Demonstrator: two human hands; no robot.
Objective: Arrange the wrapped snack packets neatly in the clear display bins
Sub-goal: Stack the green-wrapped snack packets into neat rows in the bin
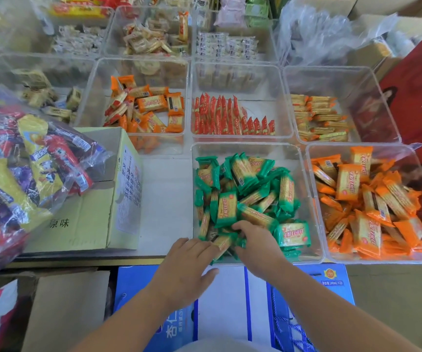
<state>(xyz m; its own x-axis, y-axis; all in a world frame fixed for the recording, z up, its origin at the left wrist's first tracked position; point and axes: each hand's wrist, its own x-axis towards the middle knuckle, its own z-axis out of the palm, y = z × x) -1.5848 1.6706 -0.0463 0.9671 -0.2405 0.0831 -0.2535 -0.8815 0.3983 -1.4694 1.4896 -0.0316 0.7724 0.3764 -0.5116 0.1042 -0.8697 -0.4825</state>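
Note:
A clear bin at the front centre holds a loose heap of green wrapped snack packets. My right hand is inside its near edge, with the fingers curled down into the green packets and gripping some. My left hand lies at the bin's near-left corner. Its fingers are stretched out with the thumb spread, and the fingertips touch a packet lying between the two hands. To the right, another clear bin is heaped with orange packets.
Behind these stand more clear bins: red packets in upright rows, yellow packets, and mixed orange packets. At the left, a cardboard box carries a plastic bag of mixed snacks. A blue carton sits below the table edge.

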